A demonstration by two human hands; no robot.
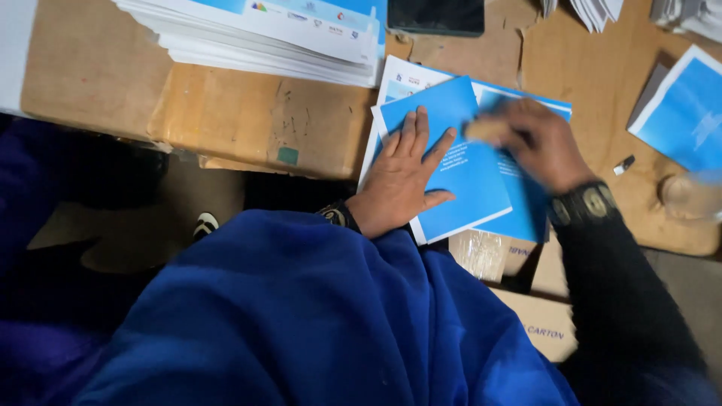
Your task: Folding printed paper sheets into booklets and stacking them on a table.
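Note:
A blue printed leaflet (466,169) with a white border lies folded on the cardboard-covered table (248,120), on top of another blue and white sheet (410,79). My left hand (402,177) lies flat on the leaflet's left half, fingers spread. My right hand (538,143) is blurred over the leaflet's upper right part and is closed on a small pale flat tool (485,129) that touches the paper. A dark band sits on each wrist.
A tall stack of white and blue sheets (263,34) lies at the back left. A dark phone (436,15) lies at the back. Another blue sheet (681,113), a small cap (623,165) and a clear cup (688,197) are at the right. Cardboard boxes (538,323) stand below the table.

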